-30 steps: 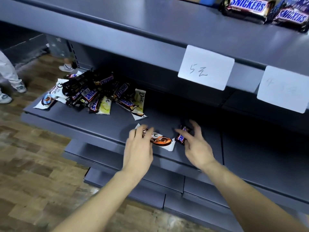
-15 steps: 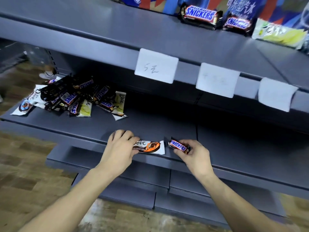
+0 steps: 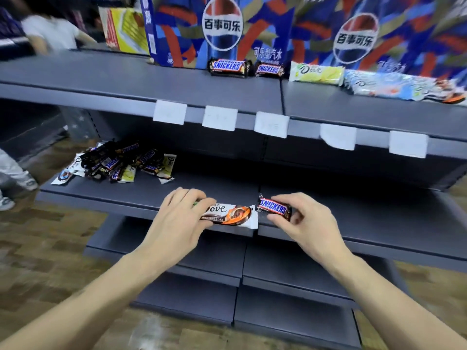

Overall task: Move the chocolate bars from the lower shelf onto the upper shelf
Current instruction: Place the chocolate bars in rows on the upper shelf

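Observation:
My left hand (image 3: 177, 221) grips one end of a white and orange Dove bar (image 3: 232, 214) at the front edge of the lower shelf (image 3: 141, 195). My right hand (image 3: 307, 219) pinches a small Snickers bar (image 3: 274, 209) just right of it. A heap of Snickers and Dove bars (image 3: 118, 164) lies at the lower shelf's back left. On the upper shelf (image 3: 126, 79) lie two Snickers bars (image 3: 228, 66), a pale green Dove bar (image 3: 316, 73) and more wrapped bars (image 3: 401, 85) to the right.
Blue Pepsi cartons (image 3: 222, 29) stand behind the bars on the upper shelf. White price tags (image 3: 219, 121) hang from its front edge. Lower grey shelves (image 3: 290, 271) jut out beneath my hands. A person (image 3: 50, 34) stands at the far left, and shoes (image 3: 15, 188) show on the wooden floor.
Both hands have closed on their bars: the left on the Dove bar, the right on the Snickers bar. The view has tilted up, bringing the upper shelf and cartons into sight.

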